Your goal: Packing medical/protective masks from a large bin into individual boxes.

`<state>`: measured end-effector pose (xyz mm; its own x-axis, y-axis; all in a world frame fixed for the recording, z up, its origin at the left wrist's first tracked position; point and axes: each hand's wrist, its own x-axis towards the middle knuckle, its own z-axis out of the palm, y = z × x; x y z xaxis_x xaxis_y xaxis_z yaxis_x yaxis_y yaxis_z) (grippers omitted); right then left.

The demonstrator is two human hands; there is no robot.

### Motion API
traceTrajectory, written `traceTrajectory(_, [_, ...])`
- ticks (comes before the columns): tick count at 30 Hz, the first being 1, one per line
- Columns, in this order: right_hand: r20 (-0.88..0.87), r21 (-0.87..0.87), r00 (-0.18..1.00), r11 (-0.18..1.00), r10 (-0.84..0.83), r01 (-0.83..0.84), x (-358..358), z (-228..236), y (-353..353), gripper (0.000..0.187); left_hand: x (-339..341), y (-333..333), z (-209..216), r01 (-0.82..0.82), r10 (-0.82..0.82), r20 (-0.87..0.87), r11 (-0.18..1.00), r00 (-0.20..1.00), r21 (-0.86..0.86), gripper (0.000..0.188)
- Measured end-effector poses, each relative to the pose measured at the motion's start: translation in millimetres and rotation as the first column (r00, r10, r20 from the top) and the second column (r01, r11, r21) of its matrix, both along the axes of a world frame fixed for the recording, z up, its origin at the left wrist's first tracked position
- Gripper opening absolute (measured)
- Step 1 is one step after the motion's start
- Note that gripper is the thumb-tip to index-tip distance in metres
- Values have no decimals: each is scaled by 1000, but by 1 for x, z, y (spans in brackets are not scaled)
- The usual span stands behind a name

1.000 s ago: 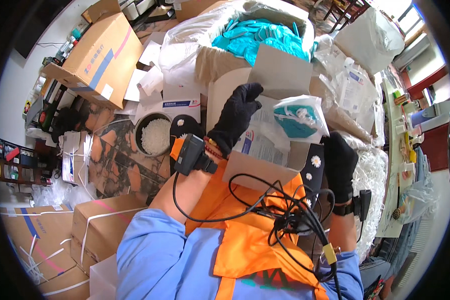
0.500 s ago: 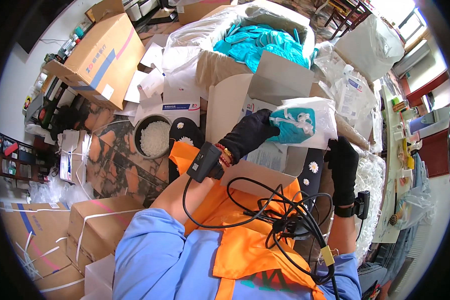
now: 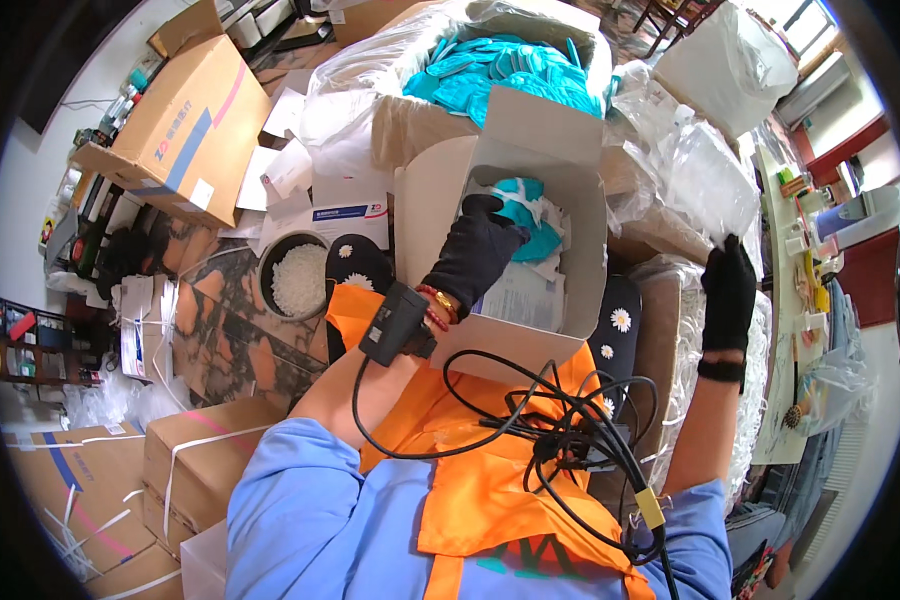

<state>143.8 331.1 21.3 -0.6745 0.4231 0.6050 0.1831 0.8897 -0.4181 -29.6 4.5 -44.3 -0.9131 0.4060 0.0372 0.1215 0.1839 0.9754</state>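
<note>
My left hand, in a black glove with the fingers curled, reaches into an open white carton on my lap. It grips a teal pad-like item with white straps, possibly a folded face mask. Printed white packets lie beneath that item. Over at the right, my right hand, also black-gloved, has its fingertips pinched on the lower end of a clear plastic bag. That bag lies against a heap of similar bags, and its far side blends into them.
A big plastic-lined box holds many teal pads beyond the carton. A bowl of white granules sits left of my knee. Brown cartons stand at the left, and black cables hang across my orange apron.
My left hand has lowered the teal item from above the carton into it. My right hand has moved right and away, to the clear bags.
</note>
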Motion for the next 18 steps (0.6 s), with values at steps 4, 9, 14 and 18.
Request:
traceTrajectory(4, [-352,-931,935,119,-35,-346,-33,-5,58,21,-16,-1,15,513,-580,-57,759,813,-401,50])
traceTrajectory(9, [-390,-796,897,413,208,-442,-78,-9,36,43,-4,-11,13,505,-868,17,273,496,-819,46])
traceTrajectory(14, [-192,-936,809,145,555,-321,-113,-2,-102,27,17,-18,-36,134,-811,-179,301,557,-944,55])
traceTrajectory(18, [268,-613,555,584,788,-533,-103,-62,-173,32,6,-10,-94,312,-667,-41,401,744,-862,52])
